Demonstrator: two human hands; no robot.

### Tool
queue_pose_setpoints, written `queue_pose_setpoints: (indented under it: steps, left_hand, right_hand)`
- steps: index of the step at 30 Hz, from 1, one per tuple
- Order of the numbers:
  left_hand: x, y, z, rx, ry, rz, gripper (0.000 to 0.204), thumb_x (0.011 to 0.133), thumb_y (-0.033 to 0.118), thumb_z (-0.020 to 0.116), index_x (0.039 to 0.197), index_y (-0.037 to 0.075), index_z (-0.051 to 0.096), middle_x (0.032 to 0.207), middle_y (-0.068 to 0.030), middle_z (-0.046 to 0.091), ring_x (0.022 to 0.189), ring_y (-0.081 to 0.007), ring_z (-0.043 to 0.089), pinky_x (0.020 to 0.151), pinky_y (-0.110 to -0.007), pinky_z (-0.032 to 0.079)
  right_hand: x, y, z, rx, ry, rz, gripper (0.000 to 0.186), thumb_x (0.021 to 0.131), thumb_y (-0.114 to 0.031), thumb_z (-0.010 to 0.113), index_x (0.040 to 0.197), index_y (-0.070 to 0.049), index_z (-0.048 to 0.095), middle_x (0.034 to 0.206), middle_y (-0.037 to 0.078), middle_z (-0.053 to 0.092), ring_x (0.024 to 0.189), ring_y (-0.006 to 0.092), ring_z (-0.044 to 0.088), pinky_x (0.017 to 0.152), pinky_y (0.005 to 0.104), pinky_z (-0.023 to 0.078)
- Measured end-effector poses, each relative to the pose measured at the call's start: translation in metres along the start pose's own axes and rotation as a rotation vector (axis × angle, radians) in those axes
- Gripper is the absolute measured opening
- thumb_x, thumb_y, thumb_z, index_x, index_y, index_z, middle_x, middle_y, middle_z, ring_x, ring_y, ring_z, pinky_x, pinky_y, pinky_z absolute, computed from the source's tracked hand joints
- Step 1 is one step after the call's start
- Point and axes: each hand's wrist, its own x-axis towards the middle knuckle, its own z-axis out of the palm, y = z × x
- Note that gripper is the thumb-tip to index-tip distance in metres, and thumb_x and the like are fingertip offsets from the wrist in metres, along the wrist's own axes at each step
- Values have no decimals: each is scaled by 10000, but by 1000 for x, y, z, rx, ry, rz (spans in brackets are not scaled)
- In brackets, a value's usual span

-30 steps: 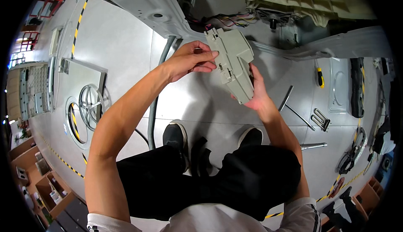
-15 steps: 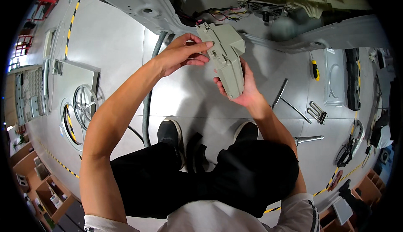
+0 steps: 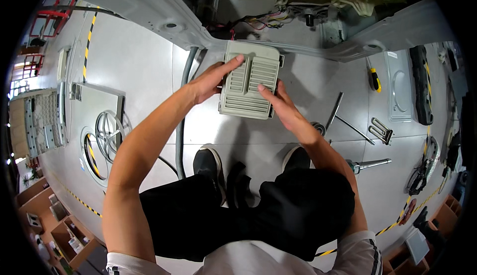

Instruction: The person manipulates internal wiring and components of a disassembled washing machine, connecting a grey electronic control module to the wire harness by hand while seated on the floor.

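Observation:
Between my two hands I hold a grey-beige plastic housing [image 3: 248,105] with ribbed slats on the face turned up to me. My left hand [image 3: 214,79] grips its left edge, the forefinger lying over the slats. On the right edge my right hand [image 3: 283,105] closes round it, thumb on the slatted face and the other fingers mostly hidden behind. Just beyond the housing is the open grey metal cabinet [image 3: 318,52] of an appliance, where loose coloured wires [image 3: 261,22] show.
A grey hose [image 3: 182,111] runs along the floor left of me. Further left lie a metal panel [image 3: 97,103] and a round door ring [image 3: 84,150]. To the right are a T-handle wrench [image 3: 338,116], a yellow-black screwdriver [image 3: 374,81], a heating element [image 3: 380,131] and a shock absorber [image 3: 372,163].
The housing has been turned from its narrow side to its broad slatted face. Both hands have shifted their grip, and the left now holds its edge.

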Motion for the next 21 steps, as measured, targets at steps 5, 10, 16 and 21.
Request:
queue_pose_setpoints:
  steps: [5,10,16,21]
  left_hand:
    - [17,-19,-3,33,28,36,1188,676,751,599,1360,-131,188,1315,-267,394,1246,-312,404,1053,-416,308]
    - [26,-22,-3,-118,-3,57,1151,701,714,610,1390,-98,173,1363,-238,362,1292,-305,345,1080,-396,254]
    - [45,-34,-2,-225,84,79,916,791,561,624,1379,-39,259,1349,-174,410,1256,-255,394,1052,-352,295]
    - [48,-33,-1,-242,122,80,693,847,402,638,1347,18,350,1282,-99,488,1191,-195,463,995,-329,371]
  right_hand:
    - [5,6,-4,13,20,-12,763,813,-330,707,1325,3,249,1259,150,455,1183,222,448,988,340,379]
    - [12,8,-10,20,41,-20,821,763,-275,760,1330,9,239,1204,152,505,1131,219,498,954,330,414]
    - [32,41,-18,-63,83,-207,754,761,-139,759,1317,-9,266,1126,129,541,1063,198,543,894,318,458]
    - [43,47,-29,-301,119,-223,889,689,-258,800,1339,-4,249,1205,176,529,1117,273,540,944,352,431]
